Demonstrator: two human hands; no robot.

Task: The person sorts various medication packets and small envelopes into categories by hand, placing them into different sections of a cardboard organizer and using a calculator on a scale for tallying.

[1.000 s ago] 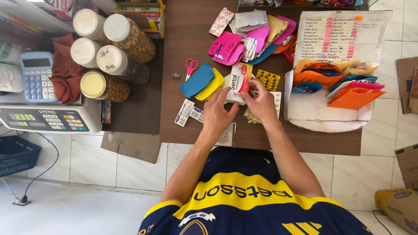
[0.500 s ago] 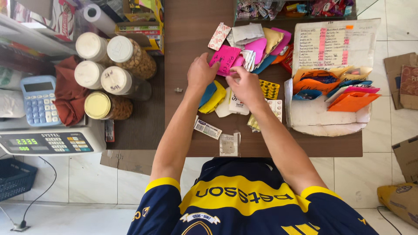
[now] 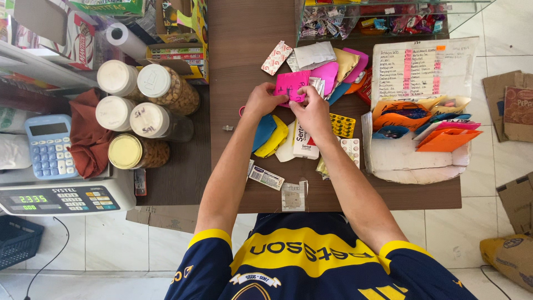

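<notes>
Dark brown wooden counter (image 3: 244, 50) | frame centre: coloured paper envelopes (image 3: 327, 72), yellow blister pack (image 3: 342, 125) | left: white-lidded plastic jars (image 3: 147, 105) | right: white cardboard box (image 3: 411, 161)

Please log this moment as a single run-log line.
left hand: holds pink packet | right hand: on same packet | packet: lifted above wooden table | yellow blister pack: beside right hand

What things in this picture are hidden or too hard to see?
All from the head view:
- Pink envelope: the left hand and right hand cover its lower part; the writing is too small.
- Blue envelope and yellow envelope: partly hidden under the left forearm.
- Pink scissors handle: only a sliver shows beside the left wrist.
- Glass case: cut off by the top edge.
- Blue basket: cut off by the left edge.
</notes>
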